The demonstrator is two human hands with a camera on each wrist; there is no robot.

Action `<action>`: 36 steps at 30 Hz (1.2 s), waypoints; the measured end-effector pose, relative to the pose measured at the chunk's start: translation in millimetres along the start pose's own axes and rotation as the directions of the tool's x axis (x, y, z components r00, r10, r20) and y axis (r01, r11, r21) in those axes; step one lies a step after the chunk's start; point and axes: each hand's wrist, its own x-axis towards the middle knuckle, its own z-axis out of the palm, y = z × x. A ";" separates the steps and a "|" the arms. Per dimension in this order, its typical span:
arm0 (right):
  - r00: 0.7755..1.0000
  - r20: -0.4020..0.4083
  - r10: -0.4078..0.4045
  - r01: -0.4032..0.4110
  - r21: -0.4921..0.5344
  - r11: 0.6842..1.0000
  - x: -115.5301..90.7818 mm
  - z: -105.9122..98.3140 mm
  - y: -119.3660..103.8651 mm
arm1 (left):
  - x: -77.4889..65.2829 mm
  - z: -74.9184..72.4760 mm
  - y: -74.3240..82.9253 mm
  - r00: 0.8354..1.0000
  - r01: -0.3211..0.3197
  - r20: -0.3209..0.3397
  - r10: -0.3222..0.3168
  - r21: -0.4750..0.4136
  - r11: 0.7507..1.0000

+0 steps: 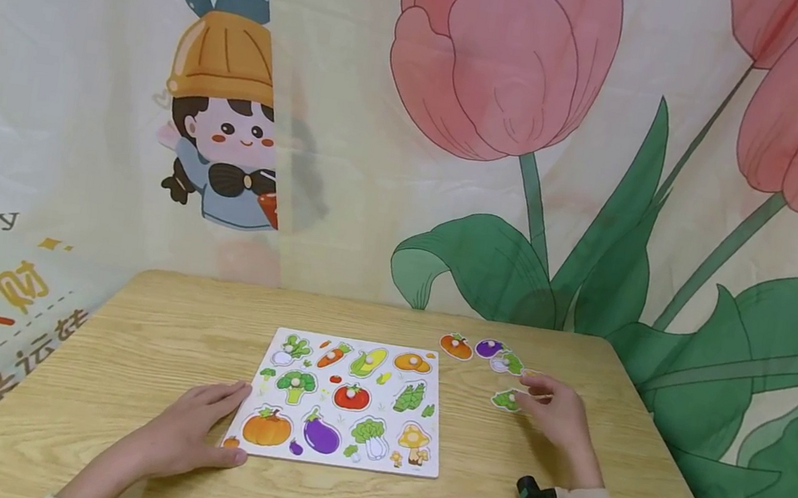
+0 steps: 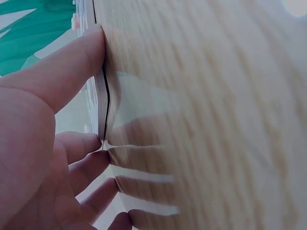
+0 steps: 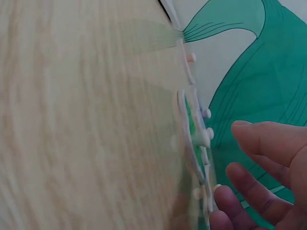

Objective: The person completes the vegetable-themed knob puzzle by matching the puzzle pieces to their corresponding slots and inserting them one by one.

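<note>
Head view: the left hand (image 1: 194, 428) lies at the left edge of the white puzzle board (image 1: 378, 464), thumb at the near-left corner, fingers spread from it. The right hand (image 1: 558, 417) angles leftward beside the green piece (image 1: 504, 399), right of the board on the table (image 1: 128, 348).

Left wrist view: thumb and fingers are wide apart; thumb contacts the board edge.

Right wrist view: thumb and fingers are parted, near the knobbed pieces (image 3: 191, 134); contact cannot be determined.
</note>
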 end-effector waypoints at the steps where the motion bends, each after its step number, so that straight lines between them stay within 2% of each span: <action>1: 1.000 -0.001 -0.005 0.005 0.004 1.000 0.6 0.5 1.4 | -0.3 0.0 -0.1 1.000 -0.002 -0.002 0.002 0.002 1.000; 7: 1.000 0.005 -0.028 0.028 0.001 1.000 4.3 6.4 3.0 | -2.8 2.2 -3.8 1.000 -0.007 -0.013 0.007 0.000 1.000; 14: 0.999 0.030 0.032 -0.030 -0.055 0.998 5.5 8.5 6.7 | -1.0 1.3 -3.1 1.000 -0.005 -0.006 0.005 0.008 1.000; 36: 0.995 0.088 0.052 -0.042 -0.113 0.993 3.0 11.7 3.1 | 0.5 1.5 -4.2 1.000 -0.016 -0.001 0.016 0.012 1.000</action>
